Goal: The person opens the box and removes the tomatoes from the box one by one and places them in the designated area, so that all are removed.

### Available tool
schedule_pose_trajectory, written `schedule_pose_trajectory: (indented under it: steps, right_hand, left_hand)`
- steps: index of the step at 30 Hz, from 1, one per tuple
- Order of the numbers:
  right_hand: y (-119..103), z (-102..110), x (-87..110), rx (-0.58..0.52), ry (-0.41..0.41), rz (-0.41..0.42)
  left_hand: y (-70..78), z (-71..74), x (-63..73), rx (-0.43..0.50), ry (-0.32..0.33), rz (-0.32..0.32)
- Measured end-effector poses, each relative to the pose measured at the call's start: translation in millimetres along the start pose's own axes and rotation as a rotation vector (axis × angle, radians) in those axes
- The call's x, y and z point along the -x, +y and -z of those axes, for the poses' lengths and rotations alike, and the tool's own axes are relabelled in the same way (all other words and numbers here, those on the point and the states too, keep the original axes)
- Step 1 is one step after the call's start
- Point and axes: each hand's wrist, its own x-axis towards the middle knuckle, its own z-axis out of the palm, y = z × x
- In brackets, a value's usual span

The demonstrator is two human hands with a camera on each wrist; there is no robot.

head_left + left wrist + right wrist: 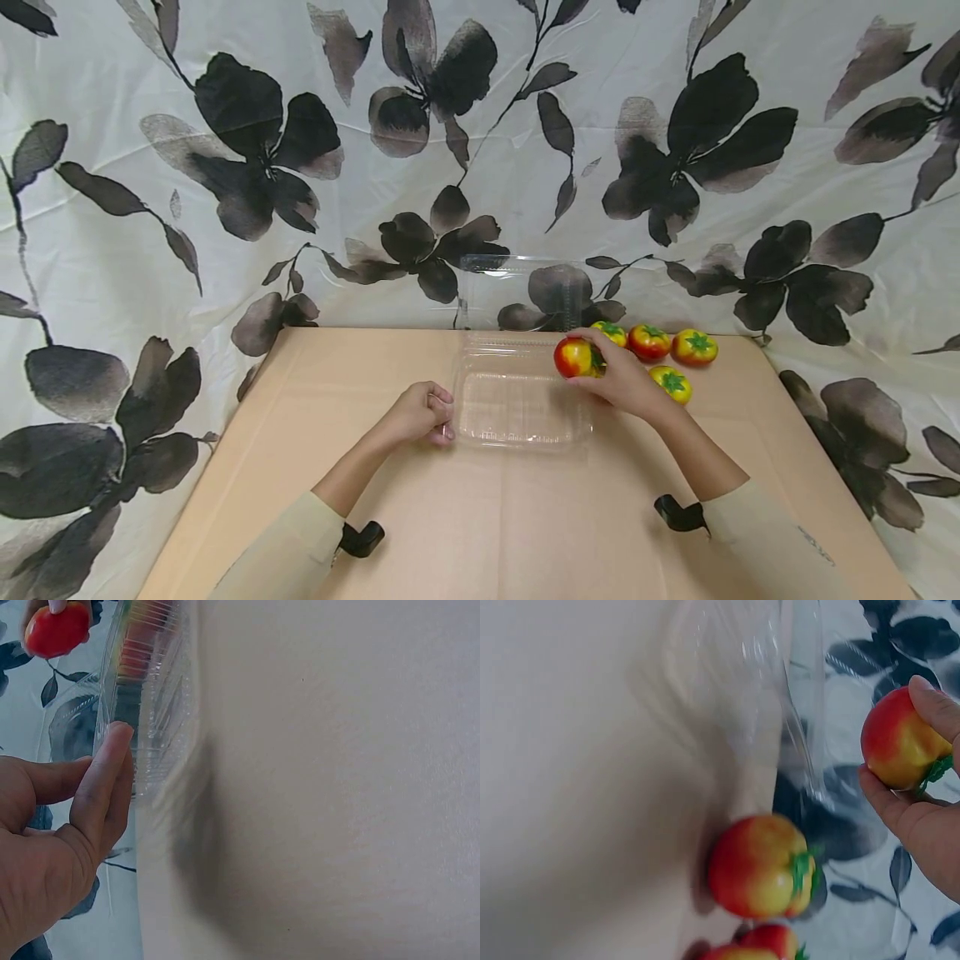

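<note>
A clear plastic clamshell container (pixel 525 442) lies on the board with its lid (pixel 517 292) raised at the back. My left hand (pixel 420 412) holds the container's left edge between thumb and fingers; in the left wrist view the fingertips (pixel 118 735) meet its ribbed wall. Above the container's right rim, my right hand (pixel 622 379) grips a red-and-yellow tomato (pixel 573 357) with a green leafy top. The right wrist view shows this tomato (pixel 892 739) between thumb and fingers, clear of the board. No tomato lies inside the container.
Several more tomatoes stand right of the container, among them one at the far right (pixel 694 347) and one nearer the front (pixel 671 383). Under everything is a tan cardboard surface (pixel 495 517). A white cloth with dark flowers (pixel 555 192) surrounds it.
</note>
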Motion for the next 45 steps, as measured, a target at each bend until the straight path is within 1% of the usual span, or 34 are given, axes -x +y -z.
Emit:
schedule_pose_trajectory:
  steps: [6,11,16,24,29,32,37,42,45]
  right_hand:
    - [16.0,25.5,12.0,0.012,0.035,-0.072]
    - [30.4,44.3,21.4,0.021,0.064,-0.085]
    - [46.2,64.2,31.8,0.051,0.102,-0.123]
    - [75.7,92.6,50.0,0.094,0.139,-0.119]
    - [91.1,109.3,58.2,0.155,0.176,-0.078]
    - [98.0,116.5,61.8,0.176,0.176,-0.084]
    - [106.6,122.3,66.9,0.204,0.154,-0.139]
    - [115.4,122.7,70.0,0.206,0.156,-0.126]
    - [122.9,122.4,71.3,0.201,0.163,-0.094]
  left_hand:
    - [-1.0,-0.9,-1.1,0.000,0.009,-0.008]
    - [0.4,-0.8,0.3,-0.008,0.015,-0.001]
    - [1.6,-1.5,-0.8,-0.007,0.014,0.003]
    - [0.4,-2.8,-1.1,-0.007,0.024,0.008]
    - [1.0,-2.7,-1.1,-0.002,0.023,0.009]
    - [0.7,-2.2,-1.1,-0.009,0.015,0.006]
    - [0.8,-1.7,-1.0,-0.005,0.007,0.004]
    - [-0.6,-1.2,-1.2,0.000,0.012,0.002]
    - [-1.1,-1.1,-1.1,0.000,0.017,0.003]
